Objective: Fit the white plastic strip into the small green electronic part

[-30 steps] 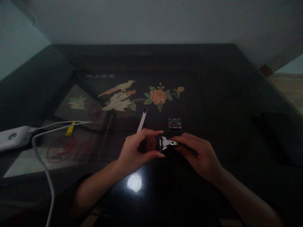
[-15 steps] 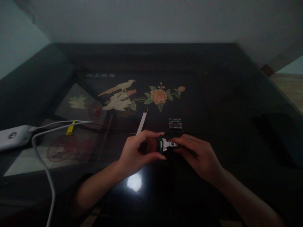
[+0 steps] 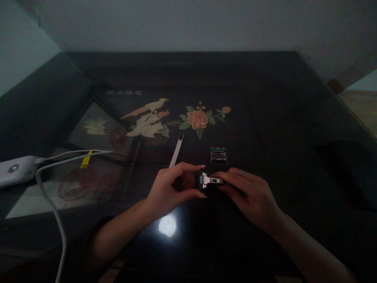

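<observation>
My left hand pinches the edges of a thin dark-green razor cartridge between thumb and forefinger. My right hand is closed on a silver T-shaped razor handle. Its wide head touches or nearly touches the cartridge; dim light hides whether the two are joined. Just beyond my hands lies a small clear case with a green strip inside. A slim whitish stick with a dark tip lies behind my left hand, its near end hidden by the fingers.
The glossy dark table carries a bird-and-flower inlay. At left are a white power bank, a white cable and a yellow tag. A dark flat object lies at right. A wall stands behind.
My right hand has shifted slightly to the right, still gripping the razor handle. The left hand stays nearly where it was, holding the cartridge.
</observation>
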